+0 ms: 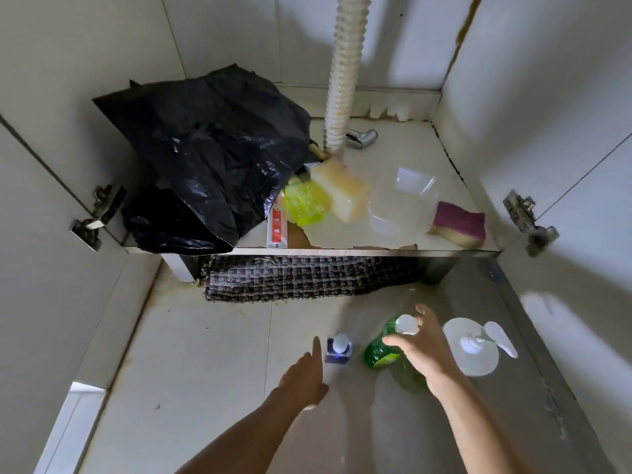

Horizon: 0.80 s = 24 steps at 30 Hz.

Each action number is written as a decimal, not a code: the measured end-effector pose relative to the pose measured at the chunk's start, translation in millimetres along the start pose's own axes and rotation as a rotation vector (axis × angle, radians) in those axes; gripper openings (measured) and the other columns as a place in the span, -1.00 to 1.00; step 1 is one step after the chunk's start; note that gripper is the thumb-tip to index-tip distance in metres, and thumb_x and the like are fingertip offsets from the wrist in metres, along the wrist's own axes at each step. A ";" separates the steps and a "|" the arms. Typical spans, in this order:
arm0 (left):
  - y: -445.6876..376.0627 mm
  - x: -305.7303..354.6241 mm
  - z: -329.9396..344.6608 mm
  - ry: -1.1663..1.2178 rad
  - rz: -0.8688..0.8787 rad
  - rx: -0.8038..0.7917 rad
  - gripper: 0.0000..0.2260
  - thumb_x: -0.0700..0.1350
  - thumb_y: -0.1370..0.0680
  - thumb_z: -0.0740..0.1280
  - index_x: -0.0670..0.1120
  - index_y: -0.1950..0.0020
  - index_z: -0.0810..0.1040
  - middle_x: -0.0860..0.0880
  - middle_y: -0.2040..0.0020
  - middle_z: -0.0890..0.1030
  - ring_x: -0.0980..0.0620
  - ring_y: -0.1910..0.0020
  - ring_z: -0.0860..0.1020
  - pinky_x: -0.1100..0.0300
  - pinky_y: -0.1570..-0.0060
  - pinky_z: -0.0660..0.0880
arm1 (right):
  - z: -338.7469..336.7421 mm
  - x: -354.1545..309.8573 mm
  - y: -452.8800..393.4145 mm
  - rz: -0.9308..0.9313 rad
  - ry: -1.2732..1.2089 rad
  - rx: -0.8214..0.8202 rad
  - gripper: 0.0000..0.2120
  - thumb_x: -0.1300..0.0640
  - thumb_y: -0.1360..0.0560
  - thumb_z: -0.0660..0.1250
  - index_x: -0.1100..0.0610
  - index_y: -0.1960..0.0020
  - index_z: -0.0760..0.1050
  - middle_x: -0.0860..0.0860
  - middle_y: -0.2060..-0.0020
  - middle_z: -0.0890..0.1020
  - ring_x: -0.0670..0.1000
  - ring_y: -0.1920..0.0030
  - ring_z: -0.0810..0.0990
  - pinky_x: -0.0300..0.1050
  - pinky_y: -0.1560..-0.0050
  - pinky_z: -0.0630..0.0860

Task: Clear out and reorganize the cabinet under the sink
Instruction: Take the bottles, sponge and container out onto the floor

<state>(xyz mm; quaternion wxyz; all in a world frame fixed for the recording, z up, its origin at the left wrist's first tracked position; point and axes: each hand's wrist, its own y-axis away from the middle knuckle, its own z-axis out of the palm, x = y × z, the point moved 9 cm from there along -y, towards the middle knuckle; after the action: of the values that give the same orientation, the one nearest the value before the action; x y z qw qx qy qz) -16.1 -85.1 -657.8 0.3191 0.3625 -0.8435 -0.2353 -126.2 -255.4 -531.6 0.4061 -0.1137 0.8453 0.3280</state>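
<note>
The open under-sink cabinet's shelf [393,155] holds a crumpled black rubbish bag [212,148], a yellow sponge block [342,189], a neon green plastic item [304,205], a red and white tube [277,227], clear plastic containers [400,206] and a purple-topped sponge [460,222]. On the floor in front stand a small blue bottle [338,348], a green liquid bottle [379,352] and a white pump bottle [473,348]. My right hand [424,350] grips the green bottle near its white cap. My left hand [304,374] reaches with straight fingers, its fingertip beside the blue bottle.
A corrugated drain hose [342,80] drops into the shelf's middle, with a metal fitting [362,138] behind it. A woven mat [307,278] lies under the shelf's front edge. Both doors stand open, with hinges at left [92,220] and right [526,217].
</note>
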 end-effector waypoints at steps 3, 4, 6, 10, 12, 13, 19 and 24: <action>18.2 -1.3 -18.7 -0.107 0.011 -0.145 -0.46 0.09 -0.54 0.31 -0.16 -0.43 0.33 -0.16 -0.35 0.45 -0.11 -0.29 0.45 0.10 -0.21 0.41 | -11.7 -28.9 7.5 -0.056 0.045 0.075 -0.11 0.13 -0.31 0.54 0.13 -0.50 0.13 0.14 -0.41 0.34 0.11 -0.39 0.35 0.00 -0.34 0.34; 23.6 -0.5 -35.6 -0.099 0.013 -0.135 -0.48 0.11 -0.54 0.30 -0.14 -0.41 0.37 -0.13 -0.37 0.44 -0.08 -0.32 0.43 0.12 -0.25 0.40 | -15.1 -42.7 11.9 -0.096 0.052 0.101 -0.14 0.13 -0.31 0.54 0.14 -0.48 0.16 0.15 -0.39 0.35 0.11 -0.37 0.36 0.01 -0.35 0.34; 32.8 3.8 -87.1 -0.014 0.028 0.008 -0.51 0.10 -0.56 0.28 -0.10 -0.42 0.38 -0.09 -0.39 0.43 -0.04 -0.34 0.42 0.14 -0.28 0.37 | -17.7 -72.0 19.3 -0.195 0.069 0.131 -0.28 0.18 -0.34 0.50 0.19 -0.41 0.27 0.15 -0.29 0.45 0.08 -0.23 0.45 -0.02 -0.27 0.38; 51.7 15.9 -206.0 0.237 0.067 0.398 -0.65 -0.03 -0.56 0.28 -0.19 -0.27 0.52 -0.13 -0.13 0.59 -0.06 -0.09 0.56 0.15 -0.11 0.48 | -9.4 -134.2 21.6 -0.406 0.168 0.132 -0.50 0.18 -0.42 0.43 0.16 -0.31 0.37 0.09 -0.18 0.50 0.06 -0.24 0.44 -0.18 -0.14 0.30; 52.2 19.1 -253.8 0.313 0.050 0.550 -0.70 -0.05 -0.55 0.29 -0.19 -0.20 0.53 -0.16 -0.13 0.60 -0.12 -0.08 0.57 0.14 -0.05 0.49 | 0.8 -168.9 9.8 -0.526 0.312 0.139 -0.54 0.13 -0.46 0.38 0.14 -0.32 0.36 0.07 -0.26 0.46 0.04 -0.29 0.41 -0.24 -0.16 0.26; 49.0 21.6 -274.6 0.322 0.035 0.609 -0.71 -0.04 -0.54 0.29 -0.19 -0.17 0.52 -0.19 -0.12 0.60 -0.15 -0.07 0.57 0.12 -0.03 0.50 | 6.9 -187.8 1.0 -0.585 0.385 0.140 -0.56 0.12 -0.47 0.37 0.14 -0.32 0.36 0.07 -0.27 0.46 0.03 -0.28 0.43 -0.24 -0.18 0.27; -6.1 47.8 -342.9 0.183 -0.066 0.654 -0.62 0.05 -0.55 0.28 -0.22 -0.21 0.47 -0.23 -0.21 0.51 -0.23 -0.19 0.51 0.04 -0.09 0.47 | 48.5 -269.2 -87.1 -0.592 0.806 0.065 -0.51 0.08 -0.45 0.34 0.21 -0.32 0.32 0.18 -0.25 0.43 0.17 -0.26 0.44 0.01 -0.21 0.46; -49.0 62.4 -350.0 0.091 -0.072 0.576 -0.53 0.01 -0.51 0.37 -0.19 -0.33 0.41 -0.19 -0.29 0.49 -0.18 -0.28 0.47 0.04 -0.16 0.45 | 74.5 -277.7 -135.8 -0.398 0.793 -0.071 -0.49 -0.07 -0.34 0.43 0.09 -0.12 0.25 0.05 -0.02 0.45 0.11 -0.06 0.48 -0.03 0.09 0.44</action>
<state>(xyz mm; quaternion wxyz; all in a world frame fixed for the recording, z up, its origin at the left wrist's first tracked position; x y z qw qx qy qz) 221.3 -221.3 -425.7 0.2320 0.4781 -0.8469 0.0189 160.6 -330.9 -416.9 0.1013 -0.4052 0.8855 0.2034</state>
